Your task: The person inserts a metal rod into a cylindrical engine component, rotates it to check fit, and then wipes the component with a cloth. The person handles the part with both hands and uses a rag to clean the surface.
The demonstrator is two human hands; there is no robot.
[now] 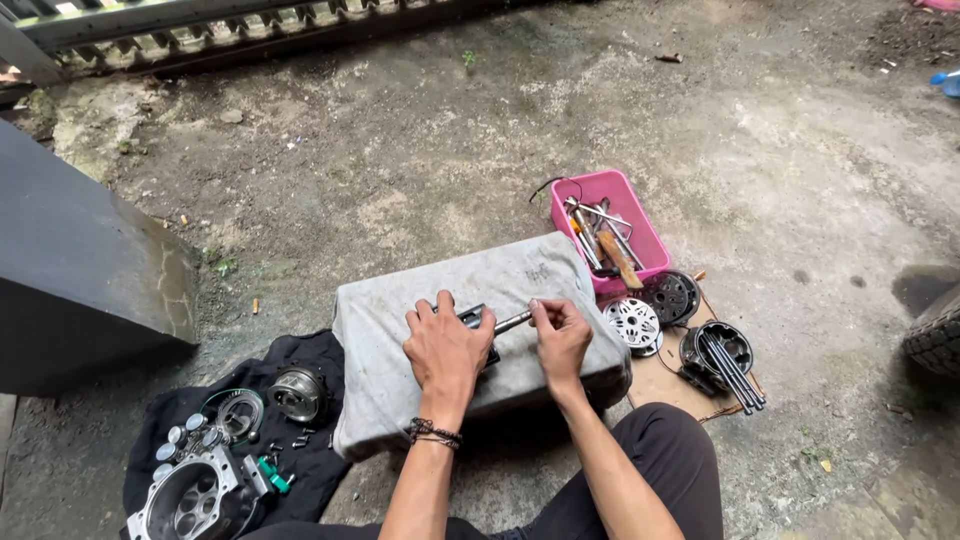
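At the far left a dark block [80, 270] stands on the concrete floor [780, 150]. Next to it a black cloth [300, 465] lies on the floor, and on it there are an engine housing [195, 500], a round metal part [297, 392] and some small bolts [300, 440].

In the middle a grey cloth [400, 300] covers a low block. The person sits behind it with dark trousers. The left hand [447, 352], with a cord bracelet on the wrist, lies on top of a small dark part [472, 318] and presses it on the cloth; the fingers are bent over it and grip it. Just beside, the right hand [560, 338] pinches a thin metal rod [512, 322] between thumb and fingers. The rod goes from this hand to the dark part.

To the right a pink tray [640, 232] holds tools. Below it two round discs [650, 310] and a black ring with long rods [728, 362] lie on cardboard [665, 385]. At the right edge a tyre [938, 332] shows.
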